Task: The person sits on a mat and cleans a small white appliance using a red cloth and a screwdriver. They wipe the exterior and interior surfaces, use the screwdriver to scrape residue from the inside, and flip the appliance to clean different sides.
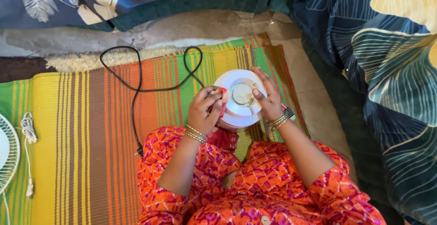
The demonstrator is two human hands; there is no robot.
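A white round appliance base [239,98] with a cream hub in its middle rests on my lap above the striped mat. My left hand [205,110] presses a small red cloth [223,102] against the base's left side, fingers curled on it. On the right rim lies my right hand [268,98], fingers spread over the white body, steadying it. A black power cord [136,88] runs from the base in loops across the mat. More red cloth [224,139] shows under the base.
An orange, green and yellow striped mat [82,129] covers the floor. A white fan grille [7,154] and a coiled white cord [28,131] lie at the left edge. Dark leaf-patterned bedding [391,61] borders the right and top.
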